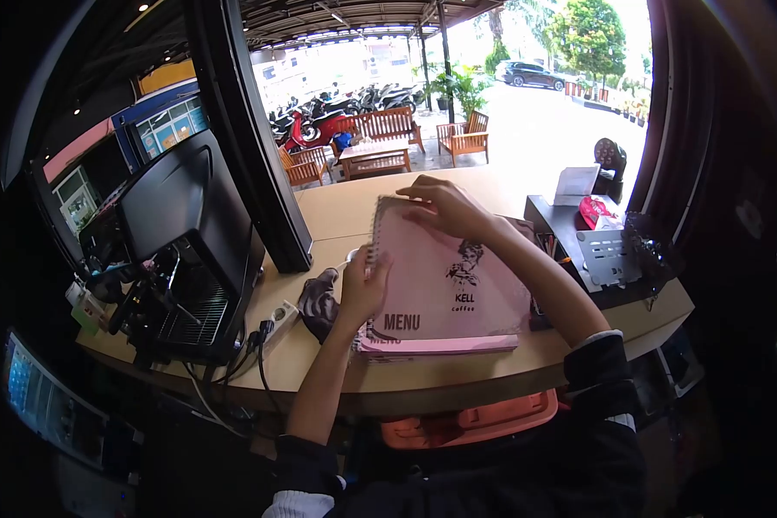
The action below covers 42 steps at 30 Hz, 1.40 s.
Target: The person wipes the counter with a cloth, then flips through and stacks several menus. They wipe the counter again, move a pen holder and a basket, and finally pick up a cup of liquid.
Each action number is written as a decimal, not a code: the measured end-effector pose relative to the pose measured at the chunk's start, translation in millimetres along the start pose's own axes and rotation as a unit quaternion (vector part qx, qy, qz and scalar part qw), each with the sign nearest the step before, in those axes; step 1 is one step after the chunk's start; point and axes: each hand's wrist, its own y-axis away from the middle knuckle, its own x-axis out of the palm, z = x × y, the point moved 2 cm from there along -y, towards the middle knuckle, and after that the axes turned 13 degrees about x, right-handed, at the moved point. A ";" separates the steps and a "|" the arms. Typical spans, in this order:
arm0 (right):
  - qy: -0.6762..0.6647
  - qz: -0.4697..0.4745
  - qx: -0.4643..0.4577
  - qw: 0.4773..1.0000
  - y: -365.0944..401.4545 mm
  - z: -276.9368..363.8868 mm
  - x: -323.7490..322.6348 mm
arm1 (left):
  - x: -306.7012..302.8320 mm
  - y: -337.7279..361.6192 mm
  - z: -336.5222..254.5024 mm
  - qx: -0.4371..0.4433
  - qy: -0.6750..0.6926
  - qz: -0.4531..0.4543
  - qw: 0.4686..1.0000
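The pink menu (457, 285) is sitting tilted at the near edge of the surface (354, 216). Its near end is resting on a stack (445, 345) of like ones and its far end is being raised. The left hand (363, 289) is closing around the spiral-bound left side, thumb on the cover. The right hand (445, 207) is gripping the far edge, fingers bending over it. Both hands are holding the menu, neither one spreading wide.

The main risk, as I judge it, is lying in where the stack is sitting: right along the near edge, with an orange tray (475, 419) showing below. If the lifted menu is dragging on the one beneath, the stack could be sliding off over that edge. The left grip is sitting on the wire coil, so the coil could be snagging or bending a page.

Just left of that hand a dark cloth (319, 302) is lying, touching it or nearly so. Beyond it a power strip (281, 315) is trailing cables beside the black machine (190, 250). A leftward swing of the menu could be catching the cloth and tugging those plugs.
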 end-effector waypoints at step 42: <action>0.190 0.303 0.260 0.897 10.0 -253.0 134.3 | 21.2 41.3 67.9 0.008 -0.443 0.433 0.785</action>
